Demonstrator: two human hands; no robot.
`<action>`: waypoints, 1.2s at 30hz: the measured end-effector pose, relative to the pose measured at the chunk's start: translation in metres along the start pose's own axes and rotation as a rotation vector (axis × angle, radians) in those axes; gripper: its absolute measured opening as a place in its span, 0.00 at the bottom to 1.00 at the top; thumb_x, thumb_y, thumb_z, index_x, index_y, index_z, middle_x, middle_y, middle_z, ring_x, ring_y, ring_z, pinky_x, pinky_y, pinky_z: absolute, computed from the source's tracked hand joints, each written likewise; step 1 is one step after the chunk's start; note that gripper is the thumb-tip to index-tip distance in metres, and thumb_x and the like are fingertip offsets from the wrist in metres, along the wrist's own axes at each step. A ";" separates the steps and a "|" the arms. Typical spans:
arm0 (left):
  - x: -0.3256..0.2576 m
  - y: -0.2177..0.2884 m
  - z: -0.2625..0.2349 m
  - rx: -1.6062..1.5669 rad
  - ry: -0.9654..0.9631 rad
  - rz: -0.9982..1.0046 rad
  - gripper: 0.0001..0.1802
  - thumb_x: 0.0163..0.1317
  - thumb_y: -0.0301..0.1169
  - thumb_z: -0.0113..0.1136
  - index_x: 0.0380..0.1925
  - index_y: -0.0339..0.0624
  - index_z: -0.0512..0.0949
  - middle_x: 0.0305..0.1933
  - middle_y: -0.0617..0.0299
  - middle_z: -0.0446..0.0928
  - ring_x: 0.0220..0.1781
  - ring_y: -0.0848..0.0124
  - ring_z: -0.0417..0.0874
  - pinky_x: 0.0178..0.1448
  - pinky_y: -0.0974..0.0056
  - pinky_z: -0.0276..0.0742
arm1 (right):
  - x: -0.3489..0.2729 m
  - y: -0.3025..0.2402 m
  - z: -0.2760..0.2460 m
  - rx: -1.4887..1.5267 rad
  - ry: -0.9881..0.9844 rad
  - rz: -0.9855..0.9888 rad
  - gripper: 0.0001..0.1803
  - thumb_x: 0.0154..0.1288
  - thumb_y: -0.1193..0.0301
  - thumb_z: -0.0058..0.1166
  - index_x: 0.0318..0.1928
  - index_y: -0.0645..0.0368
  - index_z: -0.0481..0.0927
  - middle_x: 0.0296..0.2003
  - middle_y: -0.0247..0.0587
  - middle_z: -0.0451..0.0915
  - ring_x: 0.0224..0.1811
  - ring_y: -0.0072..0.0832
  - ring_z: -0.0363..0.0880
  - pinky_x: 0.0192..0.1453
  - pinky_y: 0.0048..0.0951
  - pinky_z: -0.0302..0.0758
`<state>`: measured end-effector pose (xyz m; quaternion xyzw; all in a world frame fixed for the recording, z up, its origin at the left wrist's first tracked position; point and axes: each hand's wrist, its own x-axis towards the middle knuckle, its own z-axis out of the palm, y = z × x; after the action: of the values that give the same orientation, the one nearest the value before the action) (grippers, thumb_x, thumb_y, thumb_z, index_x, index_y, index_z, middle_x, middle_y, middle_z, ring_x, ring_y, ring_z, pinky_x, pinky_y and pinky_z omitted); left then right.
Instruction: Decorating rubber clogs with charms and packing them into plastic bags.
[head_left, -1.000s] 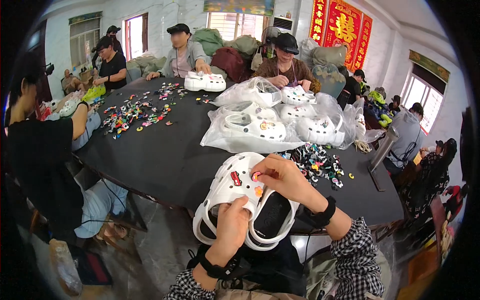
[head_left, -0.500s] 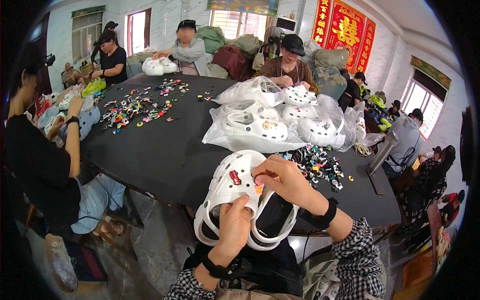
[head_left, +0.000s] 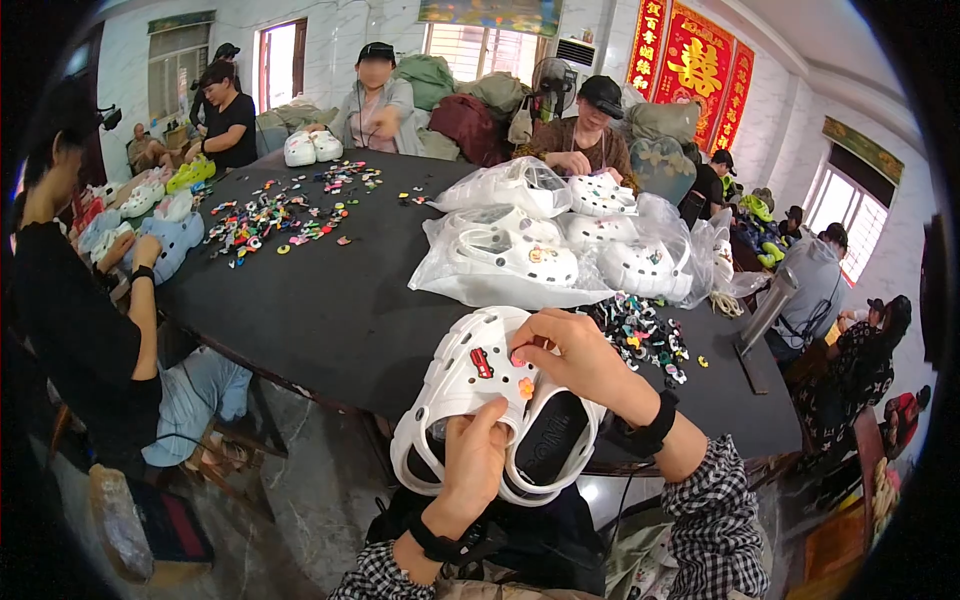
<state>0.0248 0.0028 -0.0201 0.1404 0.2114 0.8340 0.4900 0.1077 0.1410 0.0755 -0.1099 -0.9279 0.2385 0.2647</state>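
Note:
A pair of white clogs rests against the near edge of the table, above my lap. My left hand grips the left clog at its foot opening, thumb on top and fingers inside. On that clog's upper sit a red vehicle-shaped charm and an orange flower charm. My right hand is closed in a pinch on a small pinkish-red charm at one of the holes; the fingertips partly hide it. The other clog, with a black insole, lies beneath my right wrist.
Bagged white clogs stand beyond my hands on the dark table. A pile of small charms lies to their right, near a metal stand. More charms are scattered at the far left. Co-workers sit around the table.
The orange flower now shows whole, apart from the pinkish-red charm under my right fingertips. The clogs shifted slightly down and right. The co-worker at the back moved a hand off the white shoes.

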 end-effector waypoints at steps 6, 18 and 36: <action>0.000 -0.002 -0.002 -0.015 -0.004 0.021 0.17 0.69 0.21 0.52 0.58 0.34 0.72 0.59 0.56 0.77 0.60 0.66 0.79 0.64 0.59 0.75 | 0.003 0.000 -0.004 0.014 -0.098 -0.051 0.03 0.59 0.79 0.61 0.36 0.62 0.82 0.31 0.43 0.82 0.32 0.36 0.84 0.39 0.33 0.79; 0.000 -0.001 -0.004 -0.027 0.030 -0.014 0.17 0.68 0.20 0.53 0.57 0.33 0.72 0.58 0.56 0.77 0.59 0.67 0.79 0.64 0.59 0.75 | 0.001 0.001 0.005 -0.057 -0.027 0.021 0.05 0.60 0.78 0.64 0.36 0.64 0.81 0.30 0.42 0.83 0.30 0.30 0.83 0.38 0.29 0.78; -0.004 -0.008 0.000 -0.024 0.098 -0.005 0.14 0.68 0.19 0.54 0.53 0.31 0.74 0.56 0.55 0.78 0.56 0.66 0.81 0.59 0.61 0.77 | 0.025 0.015 -0.016 -0.386 -0.127 -0.299 0.34 0.53 0.65 0.70 0.60 0.54 0.71 0.56 0.54 0.73 0.58 0.51 0.75 0.60 0.39 0.73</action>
<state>0.0328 0.0029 -0.0245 0.0929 0.2258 0.8411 0.4827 0.0968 0.1685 0.0913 -0.0048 -0.9770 0.0215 0.2121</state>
